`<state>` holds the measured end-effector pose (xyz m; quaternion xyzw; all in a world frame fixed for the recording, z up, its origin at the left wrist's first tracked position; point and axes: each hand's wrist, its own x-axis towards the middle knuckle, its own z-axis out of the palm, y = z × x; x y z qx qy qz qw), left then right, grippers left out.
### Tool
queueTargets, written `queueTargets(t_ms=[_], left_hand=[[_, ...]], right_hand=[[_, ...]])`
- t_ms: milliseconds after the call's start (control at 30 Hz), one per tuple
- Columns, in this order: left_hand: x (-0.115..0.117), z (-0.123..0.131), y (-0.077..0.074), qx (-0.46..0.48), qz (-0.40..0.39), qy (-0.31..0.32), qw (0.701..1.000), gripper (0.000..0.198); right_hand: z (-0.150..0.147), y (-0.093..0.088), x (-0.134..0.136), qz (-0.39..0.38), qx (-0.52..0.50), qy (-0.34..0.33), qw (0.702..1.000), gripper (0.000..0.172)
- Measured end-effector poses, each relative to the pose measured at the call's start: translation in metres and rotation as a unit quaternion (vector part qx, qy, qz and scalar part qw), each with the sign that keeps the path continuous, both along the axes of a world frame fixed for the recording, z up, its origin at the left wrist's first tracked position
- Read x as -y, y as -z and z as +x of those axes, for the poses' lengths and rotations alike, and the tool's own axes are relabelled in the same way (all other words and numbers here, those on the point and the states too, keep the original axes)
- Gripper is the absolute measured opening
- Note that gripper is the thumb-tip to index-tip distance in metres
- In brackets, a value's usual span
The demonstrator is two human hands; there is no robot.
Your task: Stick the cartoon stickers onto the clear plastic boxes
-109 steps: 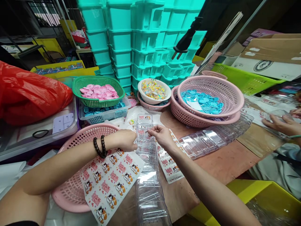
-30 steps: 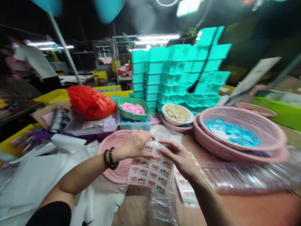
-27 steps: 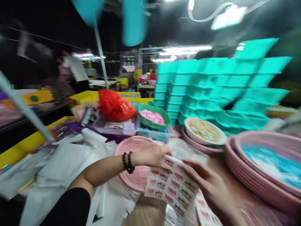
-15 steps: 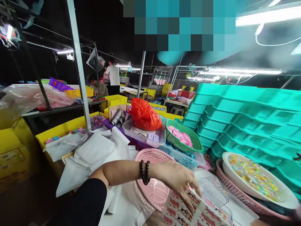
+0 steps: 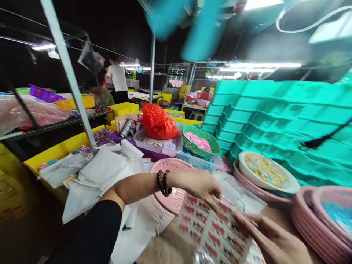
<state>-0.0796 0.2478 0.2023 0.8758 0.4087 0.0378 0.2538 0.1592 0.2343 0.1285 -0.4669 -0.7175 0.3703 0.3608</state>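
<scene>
My left hand [image 5: 200,185], with a dark bead bracelet on its wrist, reaches across and rests its fingertips on the top edge of a sticker sheet [image 5: 211,231] printed with red and pink cartoon figures. My right hand [image 5: 275,240] lies at the sheet's right edge with its fingers stretched out along it. Clear plastic cases [image 5: 233,190] lie just beyond the sheet. An empty pink basket [image 5: 169,167] sits under my left wrist.
A green basket of pink pieces [image 5: 200,141], a red bag [image 5: 158,123] on a clear tray, a white bowl of coloured bits [image 5: 268,172], stacked pink baskets [image 5: 319,216] and a wall of teal bins [image 5: 275,117] ring the table. White sheets [image 5: 101,172] are heaped at left. People stand far behind.
The view swung up and left, then partly back right. Both hands moved from the row of clear cases to the sticker sheet, which now lies between them; my right hand is back in view.
</scene>
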Motion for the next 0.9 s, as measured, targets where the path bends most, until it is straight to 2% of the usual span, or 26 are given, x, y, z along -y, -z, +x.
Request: queueTargets(t_ms=[33,100,200,333,400,433,467,533,600,633,667,733,800,833,900], left_hand=[[0.001,0.002,0.001,-0.001,0.002,0.002,1.0,0.027],[0.001,0.004,0.004,0.01,-0.013,0.016,1.0,0.025],[-0.004,0.002,0.012,0.064,-0.053,0.006,0.997,0.025],[-0.014,-0.002,0.026,0.089,-0.16,0.011,0.983,0.023],[-0.019,-0.002,0.034,0.087,-0.229,0.019,0.969,0.029],[-0.023,-0.002,0.039,0.088,-0.271,0.027,0.958,0.033],[-0.026,-0.002,0.044,0.089,-0.311,0.038,0.945,0.037],[-0.034,-0.003,0.053,0.084,-0.379,0.066,0.919,0.044],[-0.042,-0.003,0.062,0.062,-0.412,0.093,0.904,0.046],[-0.046,-0.004,0.065,0.047,-0.415,0.103,0.903,0.043],[-0.05,-0.004,0.068,0.029,-0.412,0.108,0.904,0.038],[-0.057,-0.004,0.07,-0.009,-0.391,0.106,0.914,0.026],[-0.065,0.0,0.069,-0.04,-0.349,0.089,0.932,0.017],[-0.068,0.004,0.068,-0.052,-0.321,0.077,0.943,0.016],[-0.075,0.016,0.066,-0.075,-0.251,0.052,0.964,0.018]], right_hand=[[-0.004,-0.007,0.005,-0.043,-0.012,-0.016,0.999,0.048],[-0.009,-0.014,0.011,-0.073,-0.051,-0.008,0.996,0.048],[-0.01,-0.012,0.015,-0.046,-0.098,0.014,0.994,0.046],[-0.004,-0.003,0.018,0.02,-0.057,0.015,0.998,0.027],[-0.001,0.001,0.021,0.117,0.006,0.018,0.993,0.018],[0.002,0.003,0.023,0.187,0.048,0.02,0.981,0.014],[0.004,0.006,0.026,0.267,0.091,0.021,0.959,0.013],[0.01,0.012,0.035,0.417,0.16,0.016,0.895,0.015],[0.016,0.019,0.047,0.507,0.177,0.008,0.844,0.022],[0.018,0.021,0.052,0.524,0.158,0.008,0.837,0.025],[0.02,0.022,0.055,0.517,0.126,0.019,0.846,0.026],[0.024,0.023,0.053,0.421,0.034,0.084,0.902,0.021],[0.029,0.022,0.035,0.216,-0.067,0.179,0.957,0.01],[0.031,0.023,0.021,0.093,-0.108,0.216,0.966,0.014],[0.032,0.028,-0.013,-0.137,-0.156,0.25,0.946,0.024]])
